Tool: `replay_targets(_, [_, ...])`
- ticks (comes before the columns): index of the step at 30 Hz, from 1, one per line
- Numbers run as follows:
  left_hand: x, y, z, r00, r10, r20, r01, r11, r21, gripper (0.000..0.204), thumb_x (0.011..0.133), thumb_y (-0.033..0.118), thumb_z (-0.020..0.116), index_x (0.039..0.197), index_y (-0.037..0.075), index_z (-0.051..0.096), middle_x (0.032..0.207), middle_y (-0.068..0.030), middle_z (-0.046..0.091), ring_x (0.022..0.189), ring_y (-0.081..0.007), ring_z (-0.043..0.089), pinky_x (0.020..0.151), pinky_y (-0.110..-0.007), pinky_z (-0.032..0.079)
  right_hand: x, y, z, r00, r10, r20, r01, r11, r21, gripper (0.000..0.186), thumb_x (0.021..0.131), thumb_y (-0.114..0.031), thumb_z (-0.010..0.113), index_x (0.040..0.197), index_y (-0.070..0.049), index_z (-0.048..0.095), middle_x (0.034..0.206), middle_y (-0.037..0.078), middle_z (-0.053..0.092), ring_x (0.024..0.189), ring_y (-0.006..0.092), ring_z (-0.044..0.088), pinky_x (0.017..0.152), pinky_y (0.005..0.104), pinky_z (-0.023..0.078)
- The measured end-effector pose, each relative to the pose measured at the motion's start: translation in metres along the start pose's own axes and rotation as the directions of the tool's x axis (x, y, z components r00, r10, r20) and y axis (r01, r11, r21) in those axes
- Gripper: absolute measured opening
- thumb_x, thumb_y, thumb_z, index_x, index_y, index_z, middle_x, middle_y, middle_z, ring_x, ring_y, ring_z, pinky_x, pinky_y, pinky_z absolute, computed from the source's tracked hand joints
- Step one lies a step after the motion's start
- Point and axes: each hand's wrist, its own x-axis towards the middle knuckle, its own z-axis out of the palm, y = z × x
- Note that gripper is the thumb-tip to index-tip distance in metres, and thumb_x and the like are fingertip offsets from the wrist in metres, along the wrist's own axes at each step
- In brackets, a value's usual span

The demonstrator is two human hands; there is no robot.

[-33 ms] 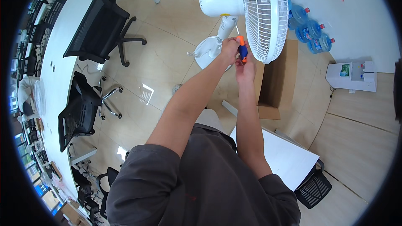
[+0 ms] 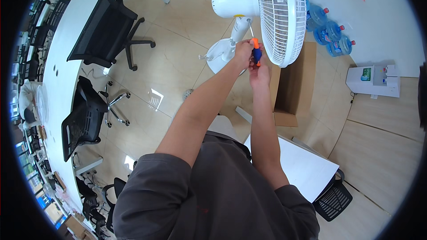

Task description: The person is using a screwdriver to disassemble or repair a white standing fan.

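– left hand doing what?
– curling round the upper part of an orange-and-blue plastic-handled screwdriver, thumb side up against the handle.
– and the right hand?
– just below, pinching the lower end of the same handle between bent fingers; cannot tell the exact grip of every finger.
– pointing where?
– away from the body, in front of the chest, with a thin metal shaft running up to the white plastic neck of a white pedestal fan, just under the rounded motor housing. too small at the tip to tell whether seated in a screw.
– and the fan?
– standing on a round white base, turned rightward with a white wire cage.
– anything near?
– under the cage, an open brown cardboard box. farther right, translucent blue water bottles with red caps and a white boxy appliance beside the wall. well to the left, a black mesh office chair beside a long white table.
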Motion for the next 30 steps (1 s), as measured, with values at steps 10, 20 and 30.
replay_targets(10, [0.002,-0.002,0.002,0.992,0.119,-0.043,-0.108,0.975,0.192,0.029,0.093,0.018,0.054,0.105,-0.008,0.054,0.087,-0.0126,0.063,0.072,-0.0168,0.061,0.064,-0.030,0.052,-0.003,0.002,0.004,0.980,-0.197,-0.010,0.197,0.980,-0.008,0.022,0.087,-0.004,0.059,0.108,-0.005,0.051,0.092,0.004,0.057,0.072,0.0122,0.052,0.062,0.0259,0.042])
replay_targets(20, [-0.004,0.001,0.005,0.991,0.066,-0.116,-0.027,0.950,0.311,0.030,0.091,0.019,0.059,0.107,-0.007,0.054,0.090,-0.0116,0.062,0.076,-0.0169,0.058,0.068,-0.032,0.049,0.011,0.006,0.000,0.994,-0.106,-0.016,0.102,0.983,-0.155,0.022,0.087,-0.003,0.059,0.109,-0.005,0.053,0.098,0.005,0.058,0.075,0.0147,0.054,0.067,0.0264,0.045])
replay_targets(30, [-0.012,0.007,0.008,0.996,0.024,-0.084,-0.008,0.984,0.179,0.029,0.092,0.013,0.056,0.109,-0.010,0.054,0.087,-0.0135,0.063,0.080,-0.0182,0.056,0.069,-0.033,0.047,-0.003,-0.007,0.010,0.999,0.020,-0.047,-0.029,0.982,-0.186,0.016,0.091,-0.013,0.060,0.102,-0.003,0.055,0.093,0.009,0.058,0.078,0.0153,0.056,0.062,0.0285,0.045])
